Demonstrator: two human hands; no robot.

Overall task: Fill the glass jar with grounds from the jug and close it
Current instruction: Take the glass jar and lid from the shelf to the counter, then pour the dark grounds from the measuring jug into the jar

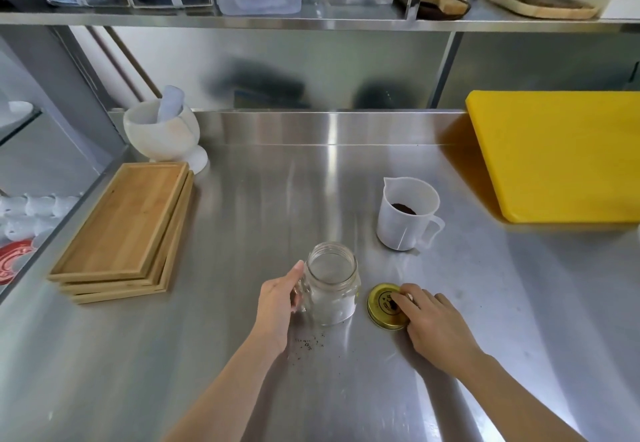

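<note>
An open glass jar [333, 284] with a handle stands upright on the steel counter, and it looks empty. My left hand [278, 299] grips it from the left, at the handle side. Its gold lid [382, 306] lies flat on the counter just right of the jar. My right hand [433, 324] rests on the lid's right part with the fingertips on top of it. A white plastic jug [405, 222] with dark grounds at the bottom stands behind and to the right, apart from both hands.
A few spilled grounds [308, 344] lie in front of the jar. Stacked wooden trays [124, 234] sit at the left, a white mortar with pestle [162, 130] behind them. A yellow cutting board [557, 154] lies at the right. A shelf runs overhead.
</note>
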